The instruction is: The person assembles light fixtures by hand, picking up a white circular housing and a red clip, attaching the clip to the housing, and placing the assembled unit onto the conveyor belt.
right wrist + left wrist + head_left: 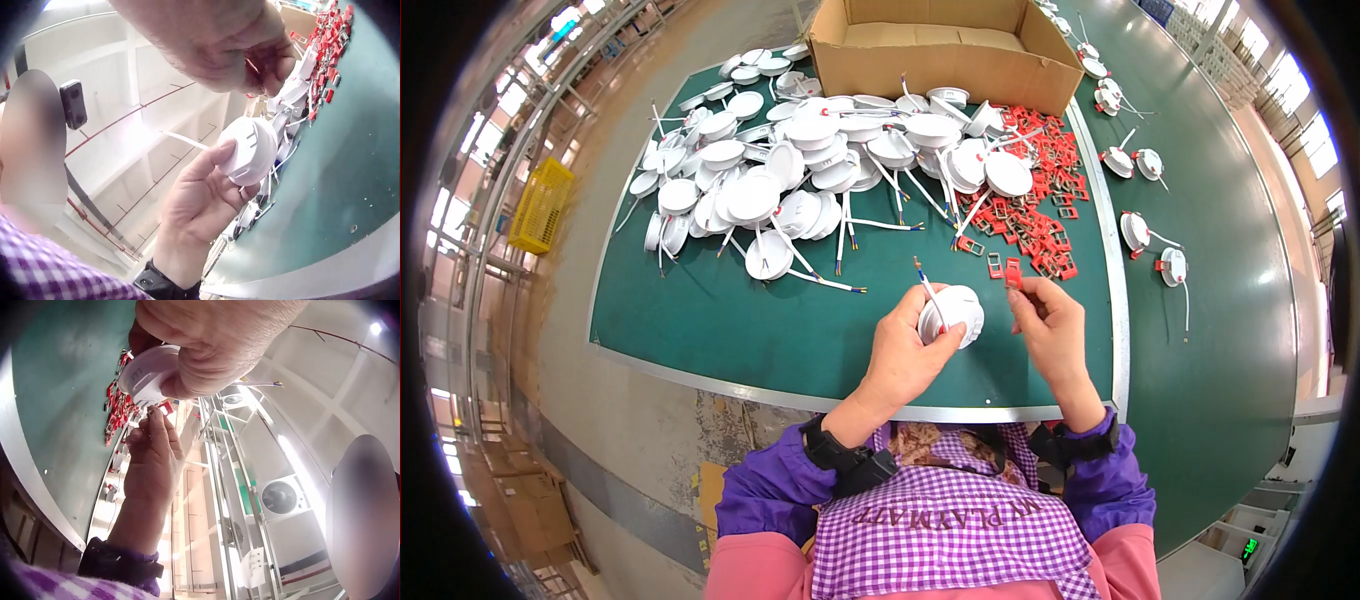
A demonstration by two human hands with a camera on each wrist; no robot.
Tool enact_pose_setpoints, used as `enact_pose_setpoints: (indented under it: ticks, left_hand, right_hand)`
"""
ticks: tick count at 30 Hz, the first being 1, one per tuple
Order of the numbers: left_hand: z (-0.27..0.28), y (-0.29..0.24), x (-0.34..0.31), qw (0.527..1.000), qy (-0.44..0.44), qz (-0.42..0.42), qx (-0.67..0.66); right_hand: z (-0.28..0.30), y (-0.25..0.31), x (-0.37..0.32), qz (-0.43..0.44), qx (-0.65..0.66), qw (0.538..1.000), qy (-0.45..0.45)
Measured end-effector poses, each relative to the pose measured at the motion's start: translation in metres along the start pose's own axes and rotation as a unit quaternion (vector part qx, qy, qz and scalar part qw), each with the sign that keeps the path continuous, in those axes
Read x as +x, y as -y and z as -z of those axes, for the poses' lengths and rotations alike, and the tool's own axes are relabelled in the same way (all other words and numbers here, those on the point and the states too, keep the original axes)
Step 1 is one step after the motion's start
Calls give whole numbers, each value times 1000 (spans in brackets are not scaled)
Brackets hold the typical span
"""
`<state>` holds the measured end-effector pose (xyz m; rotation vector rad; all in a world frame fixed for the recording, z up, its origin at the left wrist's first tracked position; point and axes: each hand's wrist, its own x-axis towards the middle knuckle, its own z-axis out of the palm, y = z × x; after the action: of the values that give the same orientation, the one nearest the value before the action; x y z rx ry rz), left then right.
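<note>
My left hand (907, 352) grips a white round downlight (956, 318), its thumb across the back of the housing. From that downlight a short white cable (930, 289) sticks up, with bare coloured wire ends at its tip. In the right wrist view the ribbed side of the downlight (254, 150) shows between the left thumb and fingers. To its right, my right hand (1052, 330) pinches a small red clip (1013, 272) between thumb and forefinger, just above the table. Another red clip (995, 265) lies right beside it.
A large heap of white downlights (750, 195) with loose cables covers the back left of the green table (700, 310). Right of it spreads a pile of red clips (1040, 225). Behind stands a cardboard box (940, 65). More downlights (1135, 232) line the green surface at right.
</note>
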<state>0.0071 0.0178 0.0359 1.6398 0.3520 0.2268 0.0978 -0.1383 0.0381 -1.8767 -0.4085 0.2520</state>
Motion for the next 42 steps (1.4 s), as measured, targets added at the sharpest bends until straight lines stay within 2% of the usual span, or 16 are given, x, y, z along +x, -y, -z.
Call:
enact_pose_setpoints:
  ticks: [1, 2, 4, 8, 11, 13, 14, 16, 20, 26, 28, 31, 37, 39, 40, 42]
  left_hand:
    - [0, -4, -1, 1000, -2, -4, 16]
    - [-1, -2, -1, 1000, -2, -6, 16]
    - [-2, 2, 0, 999, -2, -23, 31]
    - [-1, 1, -1, 999, -6, -18, 39]
    - [-1, 6, 2, 998, -8, -32, 53]
    - [-2, 8, 3, 997, -8, -49, 66]
    - [-1, 5, 3, 997, -9, -49, 66]
    - [-1, -6, 2, 998, 1, -15, 67]
    - [-2, -3, 3, 998, 3, -29, 58]
    - [-5, -6, 2, 989, -9, -55, 135]
    - [-4, -5, 3, 977, -28, -111, 177]
    - [-2, -11, 4, 975, -9, -105, 197]
    - [1, -15, 5, 981, 33, -121, 151]
    - [0, -12, 3, 986, 45, -122, 105]
    - [1, -14, 1, 989, 67, -104, 82]
    - [4, -16, -3, 991, 106, -72, 45]
  right_hand:
    - [0, 4, -2, 73, -127, 989, -12]
    - [-3, 3, -3, 75, -128, 989, -13]
    - [-11, -2, -5, 158, -163, 974, -17]
    - [-12, 17, -10, 131, -113, 985, -23]
    - [-11, 15, -8, 153, -165, 973, -54]
    - [-13, 15, -9, 264, -225, 937, -37]
    - [-15, 17, -11, 264, -225, 937, -36]
    - [-18, 26, -16, 241, -204, 948, -27]
    - [-19, 27, -20, 209, -193, 958, -39]
    - [-15, 27, -17, 235, -214, 948, -10]
    - [-15, 25, -16, 257, -227, 939, 1]
    - [-17, 32, -17, 257, -234, 937, -10]
    - [-13, 28, -15, 257, -178, 950, -23]
    - [-8, 25, -15, 164, -78, 983, -6]
    - [-2, 29, -16, 86, -25, 996, 13]
    - [4, 39, -17, 11, 63, 996, 58]
